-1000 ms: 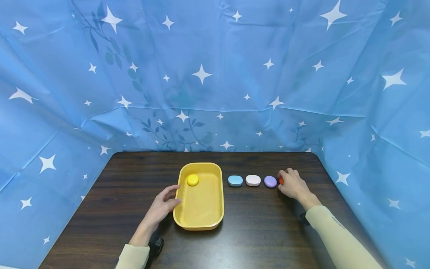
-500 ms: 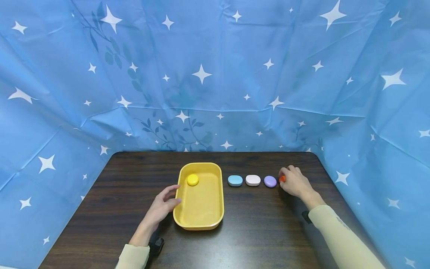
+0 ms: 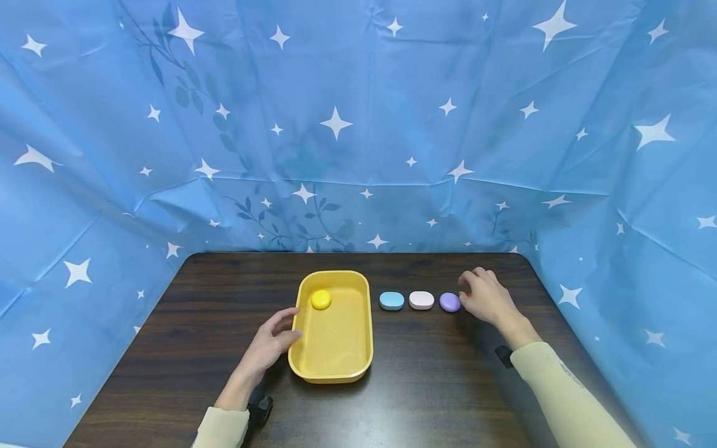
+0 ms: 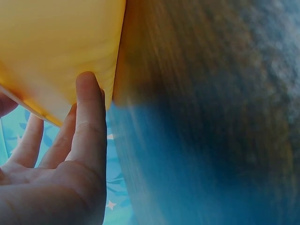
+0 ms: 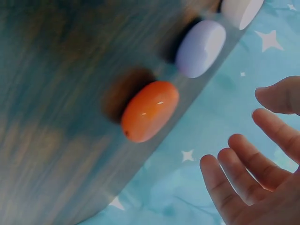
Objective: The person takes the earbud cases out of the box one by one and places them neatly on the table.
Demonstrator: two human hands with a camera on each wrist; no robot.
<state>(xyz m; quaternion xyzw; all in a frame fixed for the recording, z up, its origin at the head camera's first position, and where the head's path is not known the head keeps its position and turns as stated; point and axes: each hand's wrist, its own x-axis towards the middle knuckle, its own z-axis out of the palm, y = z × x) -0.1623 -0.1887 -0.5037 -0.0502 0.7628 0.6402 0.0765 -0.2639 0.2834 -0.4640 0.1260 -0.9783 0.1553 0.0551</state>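
My left hand (image 3: 269, 342) touches the left side of a yellow tray (image 3: 336, 372), its thumb and fingertips at the rim. From the left wrist, fairly straight fingers (image 4: 89, 117) lie against the tray's outer wall. A round yellow piece (image 3: 321, 299) sits inside near the far left corner. My right hand (image 3: 488, 298) hovers at the right end of a row on the table, fingers apart and holding nothing. Below it lies a glossy orange pebble-like piece (image 5: 150, 111), mostly hidden by the hand in the head view. Beside it is a purple rounded piece (image 3: 450, 302).
A white oval piece (image 3: 421, 300) and a light blue oval piece (image 3: 391, 301) continue the row leftward to the tray. The dark wooden table (image 3: 414, 386) ends at a blue curtain (image 3: 358, 124) with white stars behind and at both sides.
My right hand has let go of the orange piece and risen slightly up and away, its fingers spreading. The left hand and tray have stayed in place.
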